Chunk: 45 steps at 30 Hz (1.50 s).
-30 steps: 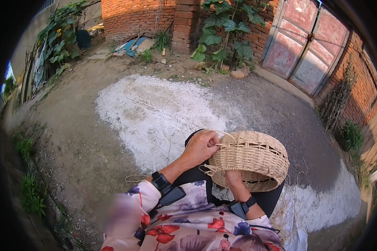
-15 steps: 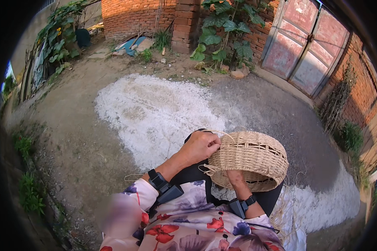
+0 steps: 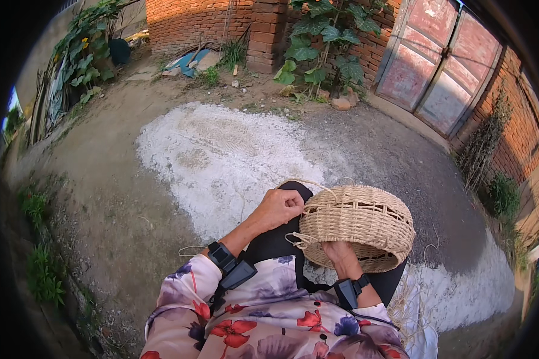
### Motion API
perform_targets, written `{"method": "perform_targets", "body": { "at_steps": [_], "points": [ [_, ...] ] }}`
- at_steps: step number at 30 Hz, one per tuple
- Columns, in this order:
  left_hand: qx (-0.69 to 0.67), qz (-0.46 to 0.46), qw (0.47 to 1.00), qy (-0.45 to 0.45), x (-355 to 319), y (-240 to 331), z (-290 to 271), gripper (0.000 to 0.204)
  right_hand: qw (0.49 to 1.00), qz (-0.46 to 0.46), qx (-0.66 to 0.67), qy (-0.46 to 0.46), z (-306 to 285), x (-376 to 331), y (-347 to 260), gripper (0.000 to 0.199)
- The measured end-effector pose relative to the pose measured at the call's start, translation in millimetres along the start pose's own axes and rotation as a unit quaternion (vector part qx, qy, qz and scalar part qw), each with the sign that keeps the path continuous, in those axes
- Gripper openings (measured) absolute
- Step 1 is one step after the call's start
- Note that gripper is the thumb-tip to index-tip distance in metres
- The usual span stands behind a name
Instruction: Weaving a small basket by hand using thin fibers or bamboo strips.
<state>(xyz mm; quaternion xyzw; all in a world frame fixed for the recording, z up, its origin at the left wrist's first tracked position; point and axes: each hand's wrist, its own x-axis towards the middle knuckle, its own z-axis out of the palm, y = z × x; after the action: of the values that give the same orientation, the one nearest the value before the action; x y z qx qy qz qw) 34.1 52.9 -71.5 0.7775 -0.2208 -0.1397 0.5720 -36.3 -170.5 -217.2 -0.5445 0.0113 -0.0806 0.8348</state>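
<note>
A round woven straw basket (image 3: 362,216) lies tilted on my dark-trousered lap, its opening facing down toward me. My left hand (image 3: 279,207) is closed in a pinch at the basket's left edge; what is between the fingertips is too small to make out. A loose strand of straw cord (image 3: 317,184) arches from above this hand to the basket's top. Below it, a knotted cord loop (image 3: 303,240) hangs at the left rim. My right hand (image 3: 339,251) reaches inside the basket, and its fingers are hidden by the woven wall.
Loose straw strands (image 3: 407,305) lie on a white sheet or bag at my right side. White powdery material (image 3: 221,149) covers the ground ahead. Beyond stand a brick wall (image 3: 197,24), a leafy climbing plant (image 3: 323,42) and a faded red metal gate (image 3: 440,60).
My left hand has shifted slightly left and down from the basket's side. My right hand has drawn back a little, showing more of its back. The basket has barely moved.
</note>
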Motion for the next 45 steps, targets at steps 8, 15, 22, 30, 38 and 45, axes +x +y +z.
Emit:
{"method": "perform_targets", "body": {
  "at_steps": [8, 15, 22, 30, 38, 45],
  "points": [
    [-0.06, -0.007, 0.998, -0.005, -4.2, -3.1, 0.2, 0.008, 0.82, 0.031, -0.561, -0.108, 27.7, -14.3, -74.5, 0.041],
    [-0.058, -0.01, 0.998, -0.021, -6.4, -8.8, 16.3, 0.011, 0.847, -0.08, -0.504, -0.148, -95.4, -22.8, -31.5, 0.035],
    [-0.056, -0.004, 0.998, 0.015, -14.3, -15.1, 17.7, 0.009, 0.986, 0.158, 0.052, -0.02, 9.3, -33.1, -66.7, 0.033],
    [-0.101, -0.012, 0.995, 0.021, -24.3, -0.1, 19.5, 0.008, 0.99, 0.129, 0.061, -0.011, 42.8, -47.1, -97.8, 0.045],
    [-0.086, -0.006, 0.991, 0.103, -30.8, -14.5, 29.4, 0.013, 0.793, -0.004, -0.593, -0.141, 24.3, -42.1, -88.8, 0.027],
    [-0.117, -0.005, 0.988, 0.101, -32.2, -13.0, 29.4, 0.012, 0.629, -0.067, -0.748, -0.2, 10.7, -28.7, -69.7, 0.033]
  ]
}}
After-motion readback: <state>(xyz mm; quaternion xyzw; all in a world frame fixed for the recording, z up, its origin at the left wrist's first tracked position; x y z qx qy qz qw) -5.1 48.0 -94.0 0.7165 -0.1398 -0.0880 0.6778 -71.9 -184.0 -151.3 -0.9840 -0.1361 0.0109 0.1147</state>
